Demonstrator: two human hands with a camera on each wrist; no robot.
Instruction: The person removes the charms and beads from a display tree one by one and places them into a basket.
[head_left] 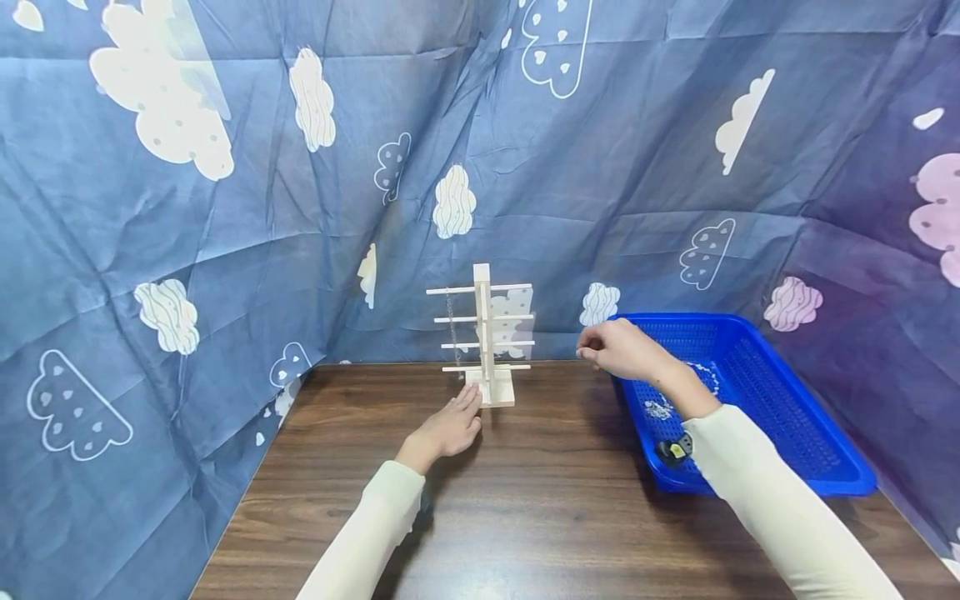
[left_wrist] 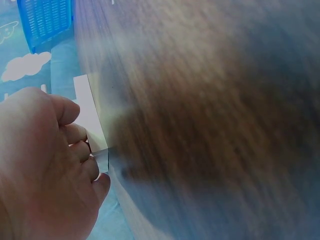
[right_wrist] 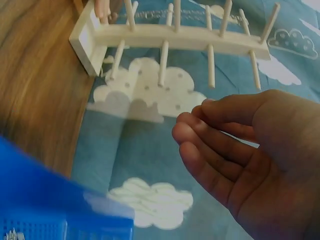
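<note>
A pale wooden stand [head_left: 483, 333] with several crossbar pegs rises from a flat base at the back of the table. From its left pegs hangs a thin chain necklace [head_left: 452, 321]. My left hand [head_left: 450, 425] rests on the left front of the base, fingers extended; in the left wrist view, the hand [left_wrist: 55, 160] partly hides the base [left_wrist: 90, 115]. My right hand [head_left: 622, 348] is in the air between the stand and the blue basket, fingers loosely bent. In the right wrist view, nothing shows in the right hand [right_wrist: 240, 150], and the stand [right_wrist: 185, 37] is beyond the fingertips.
The blue plastic basket [head_left: 795, 417] stands on the right of the wooden table [head_left: 540, 517]. Inside lie a silvery jewelry cluster [head_left: 658, 409] and a beaded strand [head_left: 708, 377], partly behind my right forearm. A blue cloud-print cloth [head_left: 247, 225] hangs behind the table.
</note>
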